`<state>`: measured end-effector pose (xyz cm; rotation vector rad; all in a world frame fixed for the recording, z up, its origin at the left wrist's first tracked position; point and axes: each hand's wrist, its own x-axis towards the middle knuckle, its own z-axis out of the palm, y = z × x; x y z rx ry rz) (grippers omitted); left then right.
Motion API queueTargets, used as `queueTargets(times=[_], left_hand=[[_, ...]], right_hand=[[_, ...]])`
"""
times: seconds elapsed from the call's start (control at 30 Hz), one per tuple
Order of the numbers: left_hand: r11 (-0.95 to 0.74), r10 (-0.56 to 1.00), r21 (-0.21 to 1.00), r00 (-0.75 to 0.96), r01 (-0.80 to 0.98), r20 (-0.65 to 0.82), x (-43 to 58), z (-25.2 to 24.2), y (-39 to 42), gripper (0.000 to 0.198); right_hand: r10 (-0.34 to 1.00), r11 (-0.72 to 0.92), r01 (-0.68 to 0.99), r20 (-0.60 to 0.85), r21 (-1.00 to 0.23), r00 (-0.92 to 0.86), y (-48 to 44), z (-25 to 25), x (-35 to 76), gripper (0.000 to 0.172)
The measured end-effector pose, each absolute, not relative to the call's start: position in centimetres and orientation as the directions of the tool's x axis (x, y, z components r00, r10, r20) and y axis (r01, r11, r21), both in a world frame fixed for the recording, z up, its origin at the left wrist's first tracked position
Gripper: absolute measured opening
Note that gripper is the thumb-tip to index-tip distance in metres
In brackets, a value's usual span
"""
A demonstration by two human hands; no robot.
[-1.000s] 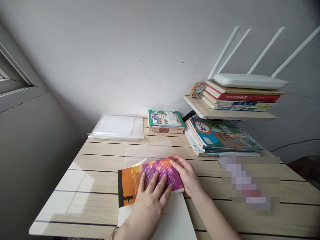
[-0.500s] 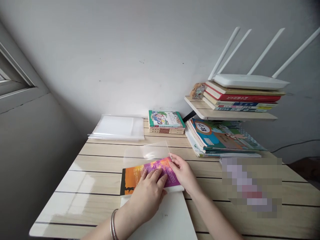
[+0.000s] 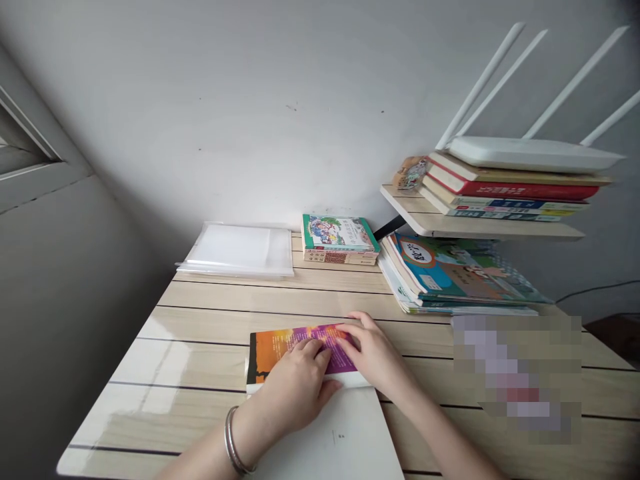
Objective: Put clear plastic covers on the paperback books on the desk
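Observation:
A book lies open in front of me, its orange and purple cover (image 3: 280, 347) folded out at the far side and a white page (image 3: 345, 433) at the near side. My left hand (image 3: 300, 380), with a silver bangle at the wrist, rests on the cover, thumb apart from the fingers. At the cover's right end my right hand (image 3: 373, 347) touches it with fingers spread. A faint clear plastic sheet (image 3: 295, 303) lies on the table just beyond the cover. Parts of the cover are hidden beneath both hands.
Clear plastic covers (image 3: 235, 247) are stacked at the back left. Small books (image 3: 340, 233) sit at the back middle, textbooks (image 3: 460, 273) under a small shelf (image 3: 500, 228). The shelf bears books (image 3: 515, 190) and a white router (image 3: 535, 153). A blurred-out item lies at right.
The clear sheet's raised corner has come down flat. My right hand has let go of the sheet's edge and moved onto the cover. The view has shifted slightly.

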<state>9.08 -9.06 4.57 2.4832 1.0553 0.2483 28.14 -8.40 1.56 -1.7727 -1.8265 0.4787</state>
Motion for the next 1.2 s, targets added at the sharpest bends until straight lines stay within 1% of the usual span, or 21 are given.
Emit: queueTargets(times=[0.07,0.13,0.17,0.23,0.27,0.33,0.4,0.47,0.57,0.63,0.77,0.9,0.93,1.0,1.13,1.2], left_hand=[[-0.618,0.715,0.472,0.699,0.629,0.005,9.1,4.4,-8.9,0.039],[-0.608,0.721,0.491,0.693,0.624,0.014,9.1,4.3,-8.6,0.039],[-0.603,0.724,0.498,0.689,0.623,0.015,9.1,4.2,-8.5,0.039],[-0.6,0.729,0.488,0.684,0.634,0.009,9.0,4.3,-8.6,0.041],[-0.604,0.734,0.463,0.679,0.649,0.005,8.9,4.4,-8.8,0.045],[-0.597,0.765,0.376,0.644,0.709,0.001,8.4,4.4,-9.4,0.057],[-0.555,0.815,0.281,0.58,0.783,-0.005,7.7,4.3,-10.0,0.069],[-0.517,0.844,0.235,0.536,0.823,-0.022,7.0,4.1,-10.5,0.07],[-0.517,0.842,0.23,0.538,0.825,-0.038,6.3,3.8,-10.6,0.06],[-0.521,0.839,0.229,0.543,0.822,-0.039,6.3,3.8,-10.4,0.057],[-0.528,0.825,0.249,0.56,0.812,-0.077,6.4,3.9,-10.1,0.06],[-0.528,0.823,0.258,0.563,0.809,-0.08,6.5,3.9,-10.3,0.059],[-0.525,0.825,0.258,0.56,0.811,-0.08,6.5,3.9,-10.3,0.058],[-0.523,0.828,0.261,0.556,0.812,-0.071,6.5,3.9,-10.4,0.057],[-0.531,0.831,0.271,0.556,0.803,-0.019,6.5,3.9,-10.4,0.06],[-0.537,0.829,0.271,0.559,0.799,-0.006,6.4,3.8,-10.4,0.061]], right_hand=[[0.978,0.204,0.827,0.143,-0.524,-0.151,-9.4,2.6,27.9,0.026],[0.951,0.295,0.81,0.077,-0.507,-0.298,-10.2,3.3,27.7,0.029],[0.94,0.309,0.805,0.036,-0.507,-0.338,-10.5,3.6,27.7,0.031],[0.937,0.295,0.819,-0.021,-0.493,-0.35,-10.8,3.9,27.7,0.039],[0.939,0.282,0.828,-0.04,-0.484,-0.342,-10.8,3.9,27.8,0.043],[0.938,0.268,0.837,-0.07,-0.478,-0.34,-10.8,4.0,27.9,0.049],[0.932,0.268,0.836,-0.092,-0.479,-0.351,-10.6,4.0,28.0,0.054],[0.923,0.28,0.832,-0.105,-0.479,-0.371,-10.4,4.0,28.1,0.056],[0.91,0.309,0.822,-0.101,-0.479,-0.401,-10.2,3.8,28.4,0.055],[0.906,0.324,0.818,-0.093,-0.476,-0.413,-10.0,3.8,28.5,0.054],[0.898,0.362,0.816,-0.066,-0.451,-0.435,-9.1,4.6,27.7,0.046],[0.826,0.502,0.734,0.004,-0.458,-0.563,-6.5,5.7,24.4,0.039],[0.799,0.533,0.709,-0.003,-0.461,-0.602,-5.6,5.8,23.4,0.04],[0.761,0.554,0.695,-0.061,-0.459,-0.646,-3.8,5.6,21.6,0.042],[0.74,0.51,0.746,-0.223,-0.429,-0.635,-1.5,4.8,19.7,0.047],[0.735,0.502,0.755,-0.252,-0.422,-0.629,-1.2,4.7,19.7,0.046]])
